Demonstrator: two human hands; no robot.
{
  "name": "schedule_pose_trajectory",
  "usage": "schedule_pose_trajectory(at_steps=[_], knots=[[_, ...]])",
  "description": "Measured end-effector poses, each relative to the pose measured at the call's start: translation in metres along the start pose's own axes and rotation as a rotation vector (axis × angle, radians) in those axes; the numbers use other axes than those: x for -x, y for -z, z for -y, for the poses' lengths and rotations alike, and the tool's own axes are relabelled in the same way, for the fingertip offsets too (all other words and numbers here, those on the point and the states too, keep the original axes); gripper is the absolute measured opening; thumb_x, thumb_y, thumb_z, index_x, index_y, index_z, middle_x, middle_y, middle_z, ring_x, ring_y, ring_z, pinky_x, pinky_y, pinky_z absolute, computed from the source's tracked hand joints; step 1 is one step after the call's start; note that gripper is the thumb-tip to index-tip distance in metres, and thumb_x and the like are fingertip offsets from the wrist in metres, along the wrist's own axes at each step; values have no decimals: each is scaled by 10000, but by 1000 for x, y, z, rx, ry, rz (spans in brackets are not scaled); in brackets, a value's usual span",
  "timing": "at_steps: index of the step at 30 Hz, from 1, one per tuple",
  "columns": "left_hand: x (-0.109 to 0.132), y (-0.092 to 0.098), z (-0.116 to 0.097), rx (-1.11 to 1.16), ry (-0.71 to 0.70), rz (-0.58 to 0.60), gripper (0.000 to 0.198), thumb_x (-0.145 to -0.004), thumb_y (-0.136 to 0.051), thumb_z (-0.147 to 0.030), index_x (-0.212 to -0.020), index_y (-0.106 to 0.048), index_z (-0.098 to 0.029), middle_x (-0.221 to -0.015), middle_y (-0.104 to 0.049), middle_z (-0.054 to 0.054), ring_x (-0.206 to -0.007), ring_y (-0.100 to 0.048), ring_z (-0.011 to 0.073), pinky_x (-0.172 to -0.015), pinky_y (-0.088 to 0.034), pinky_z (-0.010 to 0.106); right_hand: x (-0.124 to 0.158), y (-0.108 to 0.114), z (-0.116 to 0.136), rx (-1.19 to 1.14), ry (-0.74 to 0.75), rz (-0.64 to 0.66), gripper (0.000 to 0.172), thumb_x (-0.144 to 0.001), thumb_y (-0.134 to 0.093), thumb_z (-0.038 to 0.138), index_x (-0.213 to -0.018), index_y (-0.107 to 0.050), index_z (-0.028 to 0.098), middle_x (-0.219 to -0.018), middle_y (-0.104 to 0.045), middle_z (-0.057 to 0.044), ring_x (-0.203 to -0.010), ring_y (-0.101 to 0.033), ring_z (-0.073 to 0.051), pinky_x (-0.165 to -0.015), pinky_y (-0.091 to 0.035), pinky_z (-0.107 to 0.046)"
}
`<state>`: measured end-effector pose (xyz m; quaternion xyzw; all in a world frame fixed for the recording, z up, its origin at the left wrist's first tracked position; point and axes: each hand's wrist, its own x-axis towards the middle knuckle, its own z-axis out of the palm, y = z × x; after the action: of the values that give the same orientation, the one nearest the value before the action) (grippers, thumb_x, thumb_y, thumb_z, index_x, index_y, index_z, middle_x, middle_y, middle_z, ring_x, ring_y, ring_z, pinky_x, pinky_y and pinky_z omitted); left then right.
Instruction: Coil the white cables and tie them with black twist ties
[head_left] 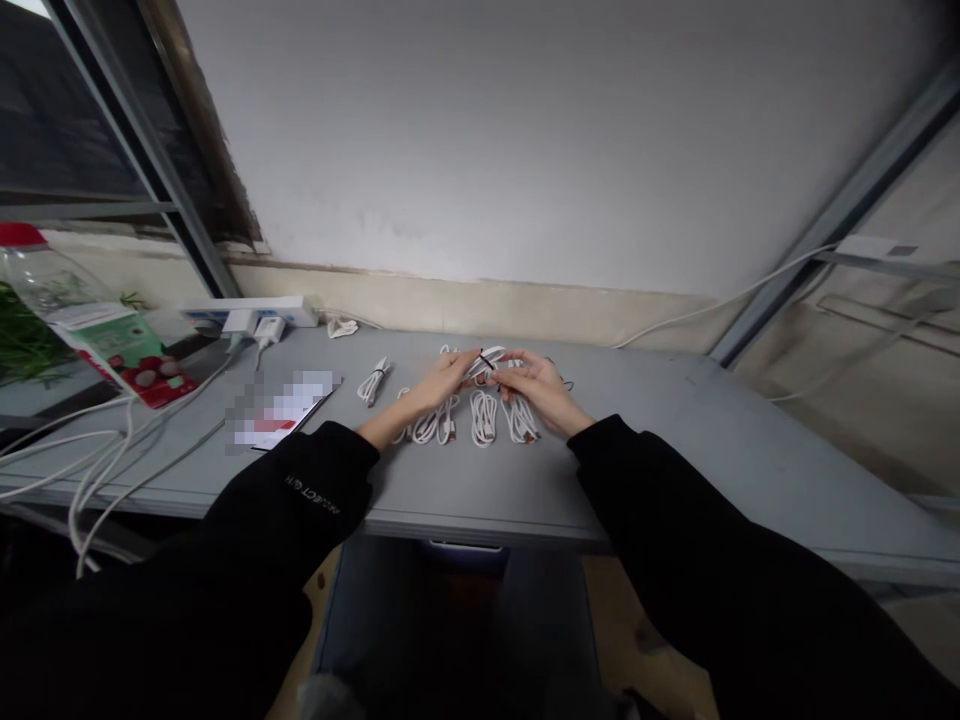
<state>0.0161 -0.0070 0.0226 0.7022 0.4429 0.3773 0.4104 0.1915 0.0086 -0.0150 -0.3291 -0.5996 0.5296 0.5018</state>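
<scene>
Holding a coiled white cable (pixel 492 354), both hands (pixel 450 379) (pixel 541 387) sit close together.

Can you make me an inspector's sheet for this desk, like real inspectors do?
Surface: grey flat table, bearing everything below.
Things handled: white looped cable bundle with a black tie, held up; more white coiled cable bundles lie beneath.
Clutter: clear plastic bottle with red cap and green-and-red label; flat bright rectangle, partly blurred out.
Hands: left hand holds the raised bundle; right hand has fingers at it, pinch unclear.
Cables: loose white cables at left; plugs in a white power strip.
Surroundings: plain white wall panel, grey metal post.
</scene>
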Motion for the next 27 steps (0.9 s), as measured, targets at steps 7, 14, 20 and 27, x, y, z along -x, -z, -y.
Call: schedule_pose_trajectory(at_steps=[7,14,20,27], knots=[[-1,1,3,24,41,7,287,-846,-452,-374,-666,-564,-181,-551,-488,3,-513,-385,116,-499,-300,251,8,-2,8,63,14,118,496,-727,-772,327,-1167,-574,214,-788,-732,-28,-540,-585,-112,-537,-449,-266],[-6,2,14,13,19,86,350,-869,-425,-371,-587,-505,-180,-476,-399,-9,-467,-322,104,-473,-240,262,12,-5,11,166,99,155,395,-739,-756,374,-1092,-642,238,-745,-718,-5,-524,-567,-109,-545,-489,-285],[-2,1,10,74,47,152,296,-878,-424,-393,-681,-521,-194,-451,-328,-42,-424,-251,95,-455,-199,261,13,-8,12,180,136,103,286,-716,-769,387,-902,-646,209,-733,-695,-3,-529,-541,-99,-524,-468,-268],[-4,1,12,131,31,212,303,-886,-407,-432,-723,-516,-200,-430,-361,-41,-391,-276,91,-421,-193,242,11,-7,6,202,166,125,274,-740,-747,403,-903,-641,209,-743,-648,3,-580,-543,-111,-537,-466,-269]])
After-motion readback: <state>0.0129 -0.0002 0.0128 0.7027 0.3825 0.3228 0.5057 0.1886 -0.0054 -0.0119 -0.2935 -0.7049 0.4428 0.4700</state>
